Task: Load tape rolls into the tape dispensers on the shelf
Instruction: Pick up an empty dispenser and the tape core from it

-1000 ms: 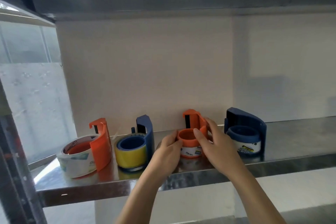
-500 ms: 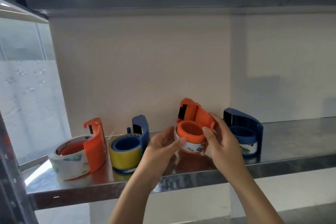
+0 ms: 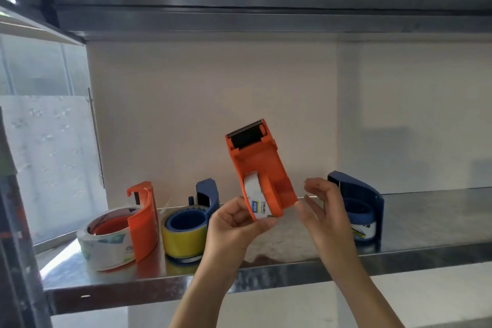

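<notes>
orange dispenser (image 3: pixel 141 218): clear roll in, on shelf (image 3: pixel 426 221) | blue dispenser (image 3: pixel 206 198): yellow roll in | left hand (image 3: pixel 234 226) clamps lifted dispenser (image 3: pixel 259 170), white roll seated | right hand (image 3: pixel 323 208) apart, empty | far-right dispenser (image 3: pixel 359 194) loaded | judgement: nearly done, set it back

Both forearms cut off at bottom edge, 6 o'clock. Right hand (image 3: pixel 323 208) motion-blurred, fingers unclear. White tape roll (image 3: pixel 257 198) mostly hidden inside held orange dispenser (image 3: pixel 259 168); label print too small to read. Blue dispenser (image 3: pixel 358 202) at 3 o'clock partly behind right hand. Shelf (image 3: pixel 426 224) runs off right edge.
</notes>
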`<state>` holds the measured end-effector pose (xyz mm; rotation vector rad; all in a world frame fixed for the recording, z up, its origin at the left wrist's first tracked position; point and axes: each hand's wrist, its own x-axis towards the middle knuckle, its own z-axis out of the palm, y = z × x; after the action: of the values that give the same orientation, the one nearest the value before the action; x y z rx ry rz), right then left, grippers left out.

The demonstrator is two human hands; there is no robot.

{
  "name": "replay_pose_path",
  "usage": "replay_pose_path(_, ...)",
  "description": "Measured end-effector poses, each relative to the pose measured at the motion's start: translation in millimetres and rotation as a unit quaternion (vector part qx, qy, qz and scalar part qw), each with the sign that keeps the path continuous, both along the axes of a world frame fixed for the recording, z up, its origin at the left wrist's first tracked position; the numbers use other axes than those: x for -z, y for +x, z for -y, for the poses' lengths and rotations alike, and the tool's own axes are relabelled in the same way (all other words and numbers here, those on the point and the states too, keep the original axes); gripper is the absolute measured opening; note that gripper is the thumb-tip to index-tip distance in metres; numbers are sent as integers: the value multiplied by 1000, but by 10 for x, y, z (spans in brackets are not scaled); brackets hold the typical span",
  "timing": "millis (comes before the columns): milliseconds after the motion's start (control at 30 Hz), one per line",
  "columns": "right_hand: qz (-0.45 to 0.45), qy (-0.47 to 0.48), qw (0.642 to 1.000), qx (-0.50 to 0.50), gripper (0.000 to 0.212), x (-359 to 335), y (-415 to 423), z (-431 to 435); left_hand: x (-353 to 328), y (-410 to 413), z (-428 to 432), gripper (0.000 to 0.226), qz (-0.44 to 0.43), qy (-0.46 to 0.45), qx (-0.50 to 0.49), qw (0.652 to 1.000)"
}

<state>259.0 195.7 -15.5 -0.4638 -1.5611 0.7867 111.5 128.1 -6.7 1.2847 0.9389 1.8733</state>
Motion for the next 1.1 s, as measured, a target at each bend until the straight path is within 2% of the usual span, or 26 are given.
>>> replay_pose_path(67, 64, 59, 996, 29, 36, 26, -92, 48, 11, 22, 6, 27, -30, 6, -25, 999)
replay_pose_path(133, 91, 72, 993, 36, 35, 65, -221, 99, 19, 54, 21, 18, -55, 6, -35, 998)
replay_pose_path(300, 58, 18, 998, 10, 34, 79, -269, 92, -12, 85, 89, 24, -61, 10, 7, 998)
replay_pose_path(533, 43, -6, 998, -41, 15, 53, -190, 110, -24, 77, 137, 27, -52, 17, 5, 998)
replay_pose_path(633, 43, 3, 999, -9, 9, 36, -177, 131, -21, 98, 136, 26, -48, 22, -39, 998)
replay_pose_path(733, 20, -23, 999, 21, 13, -10, -71, 120, -22, 108, 135, 27, -30, 29, -81, 996)
replay_pose_path(867, 32, -56, 997, 31, 15, -94, 197, 63, -32, 133, 144, 28, -34, 30, -100, 994)
replay_pose_path(1100, -35, -65, 993, 93, 10, -199, 542, -64, -20, 135, 150, 28, -32, 34, -106, 993)
